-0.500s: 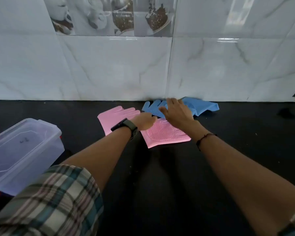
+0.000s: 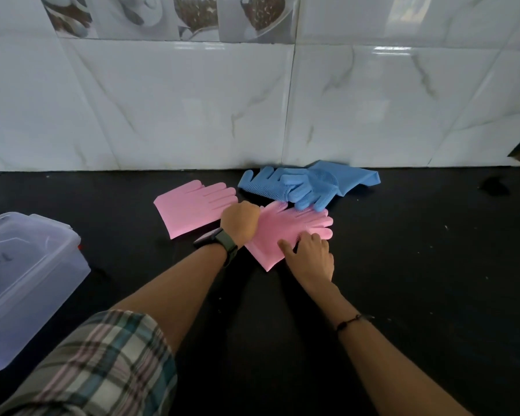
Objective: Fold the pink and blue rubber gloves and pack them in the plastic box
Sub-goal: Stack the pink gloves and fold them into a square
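Observation:
Two pink rubber gloves lie on the black counter. The smooth one (image 2: pixel 192 207) lies flat on the left. The bristled one (image 2: pixel 294 228) lies to its right, fingers pointing right. My left hand (image 2: pixel 240 220) rests curled on the bristled glove's left edge, with its fingertips hidden. My right hand (image 2: pixel 309 256) presses spread fingers on that glove's cuff end. The blue gloves (image 2: pixel 309 184) lie in a heap against the wall, touching the pink fingertips. The clear plastic box (image 2: pixel 27 283) stands at the left edge, away from both hands.
A white marble-tiled wall (image 2: pixel 252 109) closes off the back of the black counter (image 2: pixel 418 265). A small dark smudge or object (image 2: pixel 494 186) sits at the far right near the wall. My checked sleeve (image 2: pixel 102 364) fills the lower left.
My right hand has pulled back from the glove's finger end to its cuff end, so the pink fingers now show. My left hand has stayed on the glove.

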`<move>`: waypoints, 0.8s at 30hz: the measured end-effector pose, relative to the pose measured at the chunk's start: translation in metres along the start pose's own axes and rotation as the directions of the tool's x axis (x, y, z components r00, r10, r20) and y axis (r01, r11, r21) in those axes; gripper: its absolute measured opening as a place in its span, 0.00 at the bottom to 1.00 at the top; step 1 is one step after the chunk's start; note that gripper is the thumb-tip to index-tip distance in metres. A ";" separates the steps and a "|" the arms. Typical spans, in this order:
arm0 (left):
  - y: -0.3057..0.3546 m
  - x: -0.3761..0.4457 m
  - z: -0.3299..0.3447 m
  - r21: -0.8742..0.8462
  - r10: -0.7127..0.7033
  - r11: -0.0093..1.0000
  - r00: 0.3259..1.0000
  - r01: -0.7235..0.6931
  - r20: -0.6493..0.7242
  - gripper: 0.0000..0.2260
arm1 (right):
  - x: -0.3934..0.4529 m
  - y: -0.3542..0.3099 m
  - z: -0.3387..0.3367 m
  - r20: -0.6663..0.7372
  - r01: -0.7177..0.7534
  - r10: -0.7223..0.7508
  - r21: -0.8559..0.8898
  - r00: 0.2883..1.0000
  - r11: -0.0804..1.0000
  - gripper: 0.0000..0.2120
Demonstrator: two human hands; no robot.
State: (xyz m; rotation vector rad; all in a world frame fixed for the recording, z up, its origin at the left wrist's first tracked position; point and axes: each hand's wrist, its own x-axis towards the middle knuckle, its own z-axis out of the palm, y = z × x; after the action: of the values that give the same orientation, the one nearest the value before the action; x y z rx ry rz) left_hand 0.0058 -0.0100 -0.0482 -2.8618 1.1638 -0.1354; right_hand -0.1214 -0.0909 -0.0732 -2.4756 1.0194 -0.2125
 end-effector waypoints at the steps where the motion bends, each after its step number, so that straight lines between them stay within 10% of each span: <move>1: 0.001 0.000 -0.002 0.062 0.013 0.998 1.000 -0.012 -0.024 0.16 | -0.003 -0.002 0.002 -0.001 -0.019 0.019 0.037 1.000 0.999 0.23; 7: -0.002 -0.007 -0.029 0.240 0.142 0.963 0.987 -0.121 -0.073 0.12 | 0.003 -0.015 -0.009 -0.001 -0.097 0.110 0.466 0.994 0.880 0.07; 13: -0.011 -0.021 -0.042 -0.105 0.110 0.988 0.994 -0.110 0.002 0.10 | 0.005 -0.021 -0.022 -0.317 0.123 -0.044 0.234 0.947 0.965 0.06; 17: -0.013 -0.024 -0.041 -0.735 -0.025 0.676 0.998 0.056 0.053 0.11 | 0.013 -0.018 -0.032 -0.428 0.188 -0.089 0.196 0.900 0.962 0.03; 24: -0.014 -0.040 -0.040 -0.973 -0.167 0.229 0.986 0.040 0.001 0.10 | 0.025 -0.011 -0.053 -0.261 0.160 0.043 0.706 0.965 0.690 0.04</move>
State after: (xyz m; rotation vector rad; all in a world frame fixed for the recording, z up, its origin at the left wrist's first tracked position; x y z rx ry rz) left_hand -0.0173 0.0274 -0.0100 -4.0597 1.3938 0.7937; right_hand -0.1130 -0.1202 -0.0223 -1.7609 0.7396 -0.8160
